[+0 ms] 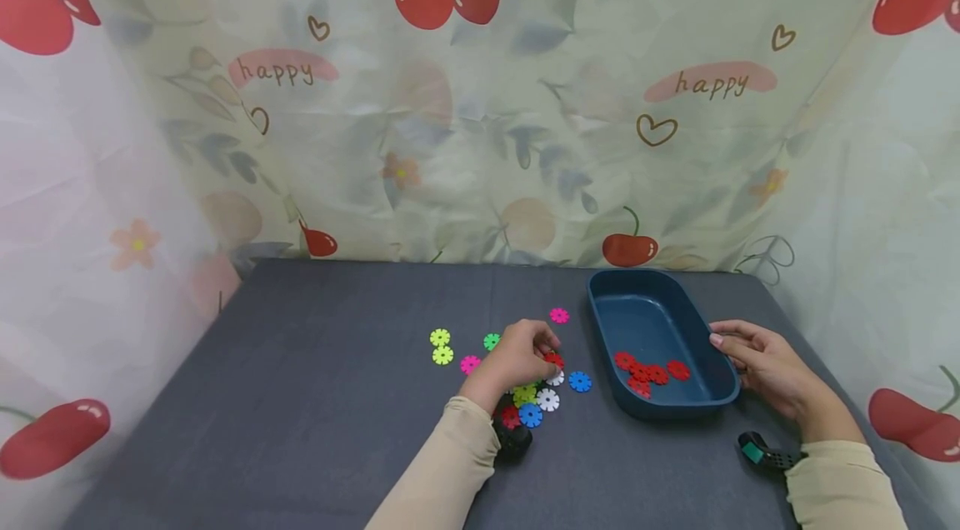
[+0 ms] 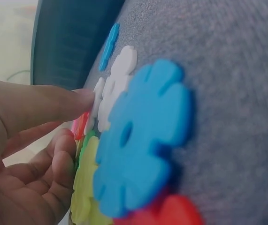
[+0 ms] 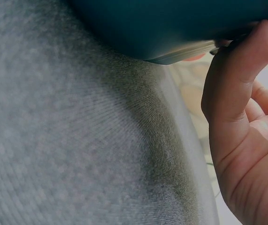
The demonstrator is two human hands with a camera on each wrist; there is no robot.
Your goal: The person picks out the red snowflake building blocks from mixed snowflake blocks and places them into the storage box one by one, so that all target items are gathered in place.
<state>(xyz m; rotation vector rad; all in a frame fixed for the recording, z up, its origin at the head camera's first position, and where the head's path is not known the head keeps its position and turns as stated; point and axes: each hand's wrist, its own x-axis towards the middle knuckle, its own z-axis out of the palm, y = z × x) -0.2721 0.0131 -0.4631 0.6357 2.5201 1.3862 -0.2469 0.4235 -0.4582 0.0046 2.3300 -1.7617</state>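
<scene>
In the head view, my left hand [image 1: 513, 359] reaches into a cluster of notched plastic discs, its thumb and fingers pinching a red disc [image 1: 553, 359]. In the left wrist view, the thumb tip is against a white disc [image 2: 96, 103], with the red disc [image 2: 81, 125] just behind it. A large blue disc [image 2: 143, 136] is nearest that camera, over a yellow disc [image 2: 84, 187]. My right hand [image 1: 772, 367] holds the right rim of a dark blue tray [image 1: 600, 322], where several red discs [image 1: 657, 374] lie. The right wrist view shows its thumb [image 3: 246, 70] against the tray wall.
Two yellow-green discs [image 1: 441, 345], a green disc [image 1: 492, 342] and pink discs [image 1: 559, 315] lie around the cluster. A blue disc [image 1: 580, 382] lies between cluster and tray. Black wrist devices [image 1: 761, 451] are on both arms. A printed curtain [image 1: 480, 138] stands behind the grey table [image 1: 300, 397].
</scene>
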